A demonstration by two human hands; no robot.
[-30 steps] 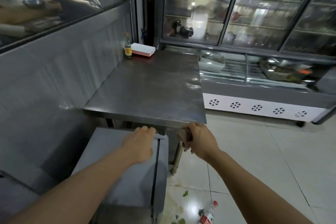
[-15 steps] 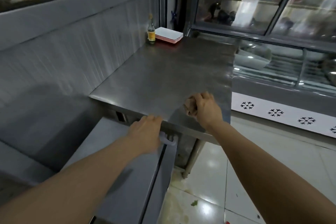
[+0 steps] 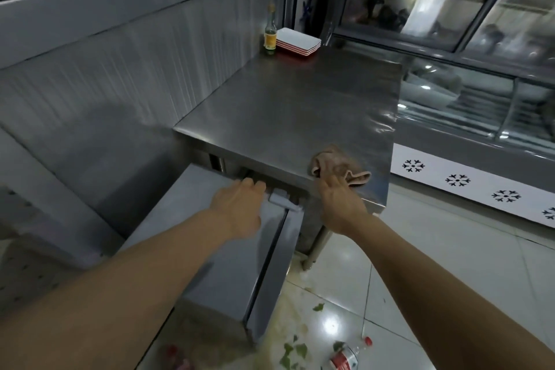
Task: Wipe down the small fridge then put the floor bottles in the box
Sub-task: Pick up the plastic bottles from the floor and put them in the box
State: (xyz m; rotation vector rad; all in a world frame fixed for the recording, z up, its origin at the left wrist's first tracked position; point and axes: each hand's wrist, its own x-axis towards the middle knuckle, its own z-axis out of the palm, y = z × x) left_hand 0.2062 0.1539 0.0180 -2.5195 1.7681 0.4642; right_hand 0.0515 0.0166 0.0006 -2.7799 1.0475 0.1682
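The small steel fridge (image 3: 222,252) stands low under the near end of a steel table (image 3: 300,108). My left hand (image 3: 240,207) rests flat on the fridge's top near its door handle (image 3: 282,203), holding nothing. A crumpled brown cloth (image 3: 336,165) lies on the table's near right corner. My right hand (image 3: 339,204) is just below it, fingertips touching the cloth's edge, fingers loose. A crushed plastic bottle (image 3: 345,357) with a red label and red cap lies on the tiled floor at the bottom.
A glass sauce bottle (image 3: 270,34) and stacked red-and-white trays (image 3: 298,44) sit at the table's far end. A glass display chiller (image 3: 468,105) runs along the right. Green leaf scraps (image 3: 294,351) and wet smears litter the floor by the fridge.
My right hand set the cloth on the table corner and drew back below it. My left hand stayed on the fridge top. The view tilted down, showing the floor bottle again.
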